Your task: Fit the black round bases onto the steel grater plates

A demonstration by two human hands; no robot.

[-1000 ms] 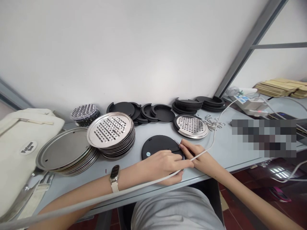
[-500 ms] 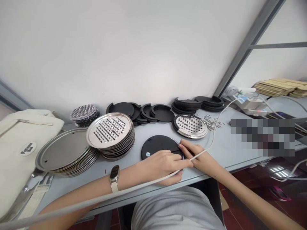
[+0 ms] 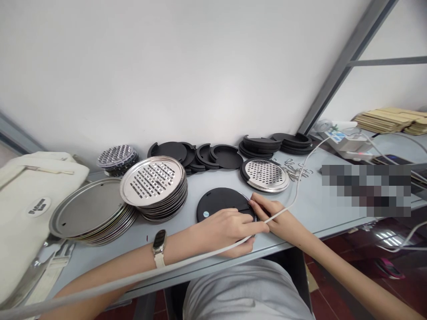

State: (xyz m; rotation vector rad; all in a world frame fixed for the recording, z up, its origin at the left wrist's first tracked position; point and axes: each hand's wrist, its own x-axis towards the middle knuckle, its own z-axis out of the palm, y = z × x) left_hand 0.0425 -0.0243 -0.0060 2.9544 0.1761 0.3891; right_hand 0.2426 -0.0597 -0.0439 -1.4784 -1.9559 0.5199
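Observation:
A round black disc (image 3: 222, 199) with a small pale-blue sticker lies near the table's front edge. My left hand (image 3: 231, 229), a watch on its wrist, is closed on the disc's front right part and hides much of it. At the disc's right rim, the fingertips of my right hand (image 3: 268, 211) are pinched together on the edge. Behind them, a perforated metal disc (image 3: 267, 174) rests partly in a black holder. Small metal clips (image 3: 295, 171) lie in a loose pile beside it.
Stacks of metal discs (image 3: 153, 182) and larger plates (image 3: 90, 209) stand at left, beside a cream bag (image 3: 36, 213). Black holders (image 3: 227, 156) line the wall. A white cable (image 3: 295, 195) crosses before both hands. A power strip (image 3: 350, 144) sits at right.

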